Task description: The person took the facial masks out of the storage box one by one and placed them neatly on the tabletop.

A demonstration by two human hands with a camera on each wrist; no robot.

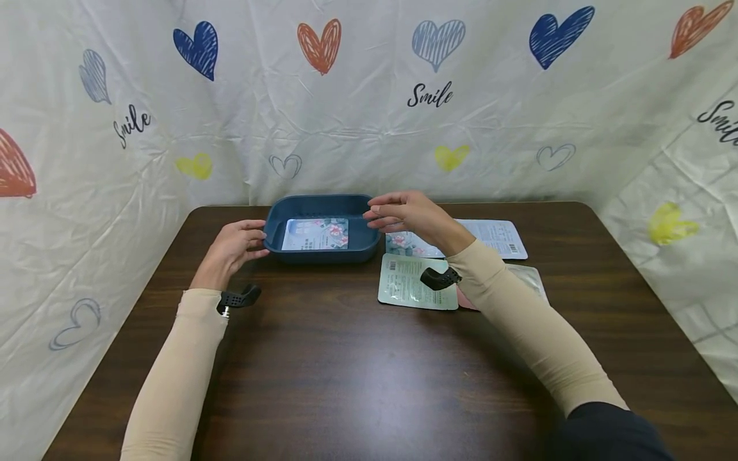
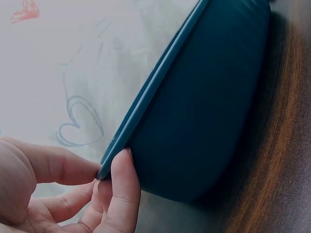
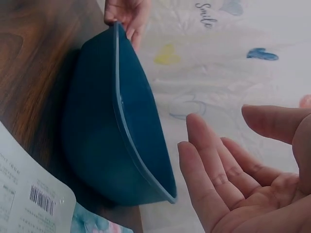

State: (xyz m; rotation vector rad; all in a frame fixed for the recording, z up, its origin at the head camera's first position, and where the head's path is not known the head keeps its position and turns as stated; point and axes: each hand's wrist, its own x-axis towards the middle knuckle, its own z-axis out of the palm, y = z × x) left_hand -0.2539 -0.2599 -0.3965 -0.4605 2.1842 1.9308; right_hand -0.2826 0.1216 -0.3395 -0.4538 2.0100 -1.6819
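Note:
A dark blue plastic basin (image 1: 323, 257) stands at the back of the table. Inside it lies a flat pale-blue floral packet (image 1: 315, 234), like a sheet mask sachet. My left hand (image 1: 230, 248) pinches the basin's left rim between thumb and fingers, as the left wrist view shows. By the right rim hovers my right hand (image 1: 410, 216), its fingers loosely bent and nothing in them; in the right wrist view it is apart from the basin (image 3: 92, 131). Below and beyond that hand lie a floral packet (image 1: 403, 246) and a white-blue packet (image 1: 496, 238).
Nearer to me are a pale green packet (image 1: 412, 282), a pink packet (image 1: 466, 299) mostly hidden by my right forearm, and another pale packet (image 1: 529, 278). Behind the brown wooden table (image 1: 323, 358) hangs a white cloth (image 1: 369, 121) printed with hearts.

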